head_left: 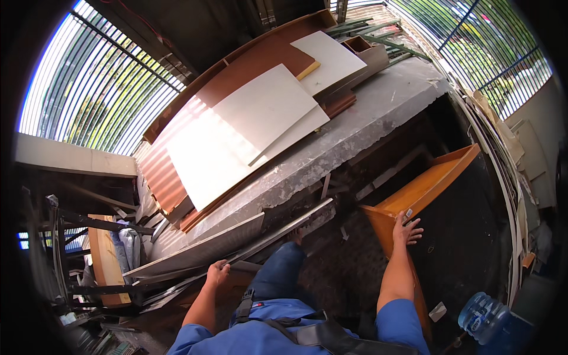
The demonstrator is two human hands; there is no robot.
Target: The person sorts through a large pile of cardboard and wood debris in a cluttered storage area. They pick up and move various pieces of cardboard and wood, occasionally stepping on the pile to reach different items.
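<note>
My left hand [218, 273] is closed, fingers curled, close to the edges of long grey boards [201, 247] that lean below the concrete slab. What it grips, if anything, is hidden. At the corner of an orange-brown wooden frame [423, 188], my right hand [407, 232] is open with its fingers spread. The palm side seems to rest on or just over the wood; I cannot tell whether it touches. One side of the frame runs down beneath my right forearm, and the other reaches up to the right.
White panels [236, 142] and brown boards [260, 56] lie on a rough-edged concrete slab [331, 145]. A blue water jug [488, 319] is at lower right. Stacked sheets [503, 195] line the right wall. Metal bars and scrap [65, 260] crowd the left.
</note>
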